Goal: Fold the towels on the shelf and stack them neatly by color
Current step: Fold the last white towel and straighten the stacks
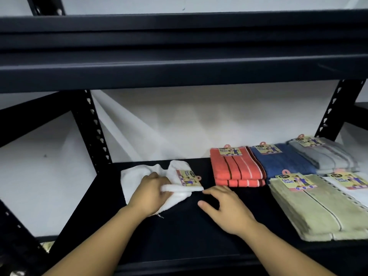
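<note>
On the dark shelf board (179, 232), the left hand (148, 193) lay over a rumpled white towel (137, 172), its fingers curled round a folded edge of the cloth; the fingertips themselves were buried in the fabric and could not be made out. A paper label (188, 178) was fixed to the towel's right part, its print too small to read. The right hand (225, 208) hovered or rested just beside that folded edge, fingers spread and relaxed, holding nothing; whether its forefinger touched the cloth could not be told. To the right sat folded stacks: orange striped towels (237, 168), a blue towel (286, 163) beside them, a grey towel (326, 156) farther right, and nearer the front an olive towel (318, 210). Another white towel (354, 191) was cut off by the frame's right edge. The upper shelf (179, 56) hid most of the wall behind.
</note>
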Available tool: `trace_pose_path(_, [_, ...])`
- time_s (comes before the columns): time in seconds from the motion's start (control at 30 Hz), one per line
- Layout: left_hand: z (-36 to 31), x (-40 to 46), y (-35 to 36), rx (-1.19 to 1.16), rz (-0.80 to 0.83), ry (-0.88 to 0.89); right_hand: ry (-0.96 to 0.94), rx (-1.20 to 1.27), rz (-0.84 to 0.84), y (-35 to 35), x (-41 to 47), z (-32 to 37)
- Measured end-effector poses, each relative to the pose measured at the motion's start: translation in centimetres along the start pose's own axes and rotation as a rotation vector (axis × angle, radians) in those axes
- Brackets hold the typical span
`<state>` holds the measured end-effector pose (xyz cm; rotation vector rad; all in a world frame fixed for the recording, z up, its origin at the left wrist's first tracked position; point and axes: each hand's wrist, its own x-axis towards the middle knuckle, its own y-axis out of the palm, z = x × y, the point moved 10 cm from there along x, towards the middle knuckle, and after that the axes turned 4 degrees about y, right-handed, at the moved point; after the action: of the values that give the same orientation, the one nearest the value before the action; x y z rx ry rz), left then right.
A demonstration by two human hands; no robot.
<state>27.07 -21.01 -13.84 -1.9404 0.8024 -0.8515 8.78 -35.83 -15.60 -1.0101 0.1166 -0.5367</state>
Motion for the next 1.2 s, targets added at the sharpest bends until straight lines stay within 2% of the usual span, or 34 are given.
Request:
trace_pose_path(0.17, [-2.0,-2.3,-1.5,-0.333,-0.044,0.029,0.045,0.282,-0.025,-0.8,0.3,-0.7])
trace_pose_path(0.37, [-4.6,-3.9,-1.5,-0.629,0.053,0.033,-0.028,0.305,-0.172,-3.7,1.6,0.5])
trace_pose_path(0.5, [-6.1,-4.2,-2.8,-0.712,0.076,0.017,-0.037,0.535,-0.094,-7.0,1.7,3.2])
trace_pose_path(0.6, [-10.1,-3.8,-6.1,-0.900,0.048,0.107,-0.137,0.490,-0.064,-11.0,1.6,7.0])
trace_pose_path(0.73, [-13.7,-2.5,-12.2,-0.801,-0.200,0.159,-0.192,0.375,-0.016,-15.1,0.9,10.9])
trace_pose_path(0.83, [-14.4,-2.3,-14.7,-0.837,-0.261,0.133,-0.181,0.531,-0.096,-18.1,0.7,11.2])
trace_pose_path(0.93, [-14.3,-2.4,-15.7,-0.777,-0.244,0.097,-0.070,0.893,-0.060,-18.2,0.8,8.9])
trace_pose_path(1.03, [-13.9,-2.5,-15.5,-0.698,-0.185,0.082,0.016,1.106,-0.077,-17.6,0.3,6.9])
trace_pose_path(1.13, [-15.0,-3.1,-16.1,-0.789,-0.175,0.177,0.058,1.210,-0.131,-17.9,-0.2,6.1])
trace_pose_path(1.2, [-16.6,-3.4,-16.3,-0.788,-0.147,0.265,0.082,1.175,-0.187,-18.0,0.0,5.7])
